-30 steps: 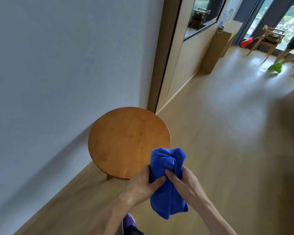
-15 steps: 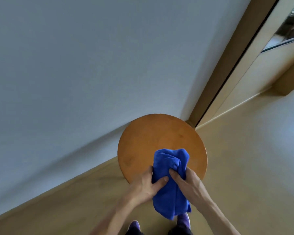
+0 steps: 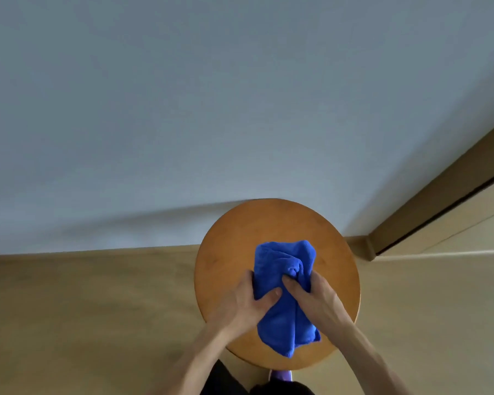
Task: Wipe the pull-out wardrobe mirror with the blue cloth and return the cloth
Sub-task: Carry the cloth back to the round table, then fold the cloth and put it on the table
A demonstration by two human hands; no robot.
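Left hand (image 3: 241,305): gripping the blue cloth (image 3: 285,295) from its left side, thumb lying across the fabric. Blue cloth: bunching above the round wooden stool (image 3: 228,252). Right hand (image 3: 314,299): pinching the cloth's right side.

Round wooden stool (image 3: 277,223) on a light wood floor (image 3: 97,303), seen from above.

The stool's orange-brown top stands close against the pale wall (image 3: 211,109), near the corner where a brown frame (image 3: 439,206) meets the floor. A bunched blue cloth (image 3: 285,292) lies over the middle of the top; whether it rests on the wood or is held just above cannot be told.
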